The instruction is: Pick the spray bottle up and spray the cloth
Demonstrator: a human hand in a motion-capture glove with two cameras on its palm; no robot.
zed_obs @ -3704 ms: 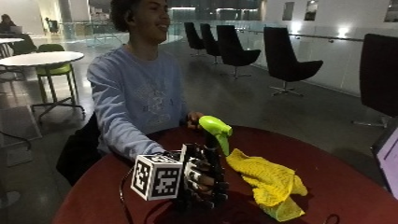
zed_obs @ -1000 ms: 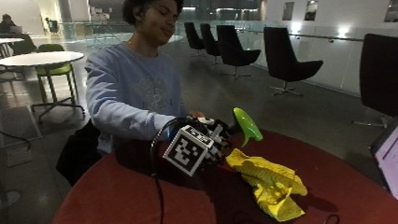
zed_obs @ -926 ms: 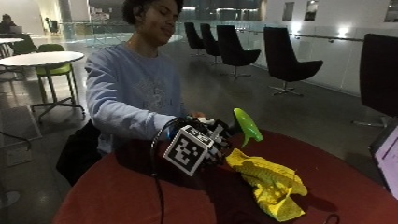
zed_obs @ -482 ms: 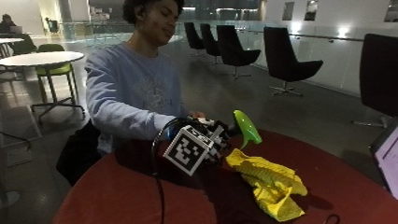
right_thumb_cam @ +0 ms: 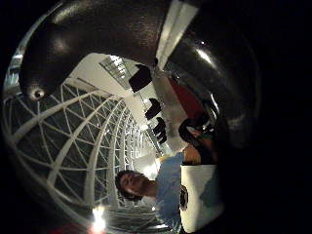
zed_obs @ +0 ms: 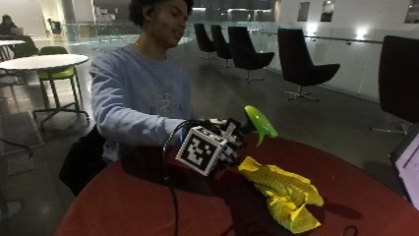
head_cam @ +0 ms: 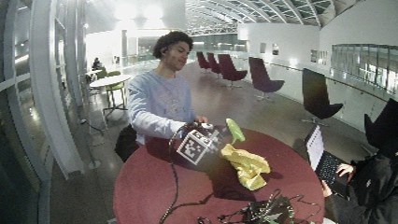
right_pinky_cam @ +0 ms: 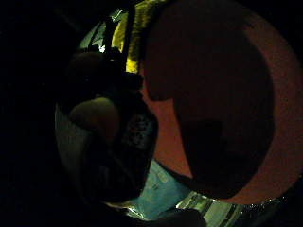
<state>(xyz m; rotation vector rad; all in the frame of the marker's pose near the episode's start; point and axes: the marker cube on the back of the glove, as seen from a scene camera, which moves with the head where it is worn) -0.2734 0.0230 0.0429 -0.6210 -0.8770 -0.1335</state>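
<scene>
- Bottle (zed_obs: 260,124) now lifted mid-frame; it sat lower on the table (zed_obs: 131,206) seconds ago.
- Right hand (zed_obs: 219,142) wrapped round it, nozzle over the cloth (zed_obs: 282,191) — spraying looks next.

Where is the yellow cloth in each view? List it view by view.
Outside view: yellow cloth crumpled on the red table, below the green spray bottle.
Wide outside view: cloth on the table.
Little finger side palm view: yellow strip beside the table.
Thumb side palm view: not visible.
Shared landmark: the red table.
</scene>
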